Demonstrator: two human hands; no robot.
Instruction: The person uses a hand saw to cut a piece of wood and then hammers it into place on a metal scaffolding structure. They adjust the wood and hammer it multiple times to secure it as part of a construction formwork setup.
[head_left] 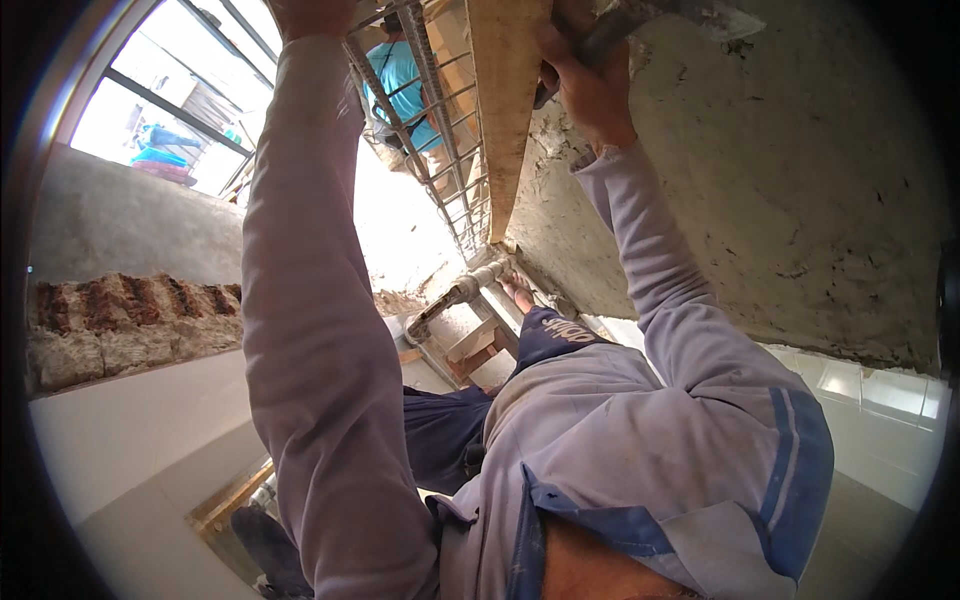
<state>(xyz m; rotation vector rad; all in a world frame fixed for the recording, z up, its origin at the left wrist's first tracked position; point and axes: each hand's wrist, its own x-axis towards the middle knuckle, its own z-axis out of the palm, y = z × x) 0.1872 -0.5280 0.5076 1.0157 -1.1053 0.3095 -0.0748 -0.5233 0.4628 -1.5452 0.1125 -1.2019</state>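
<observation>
Both my arms reach up in long grey sleeves. My left hand [312,14] is cut off by the upper edge beside the steel rebar cage [420,70]; its fingers are out of sight. Closed around a dark grey bar-like tool [612,36] is my right hand [592,88]. The tool's flat far end looks crusted with pale mortar, and I cannot make out its exact kind. Just left of that hand, a long wooden board [505,120] stands on edge alongside the cage. A rough grey plastered wall [780,170] lies to the right of it.
Beyond the cage is another person in a teal shirt [398,80]. A barred window [175,85] opens at upper left, above broken brickwork [140,305]. Pipes [465,288] and wood pieces [478,345] lie low near my legs. White tiles [140,410] line the lower walls.
</observation>
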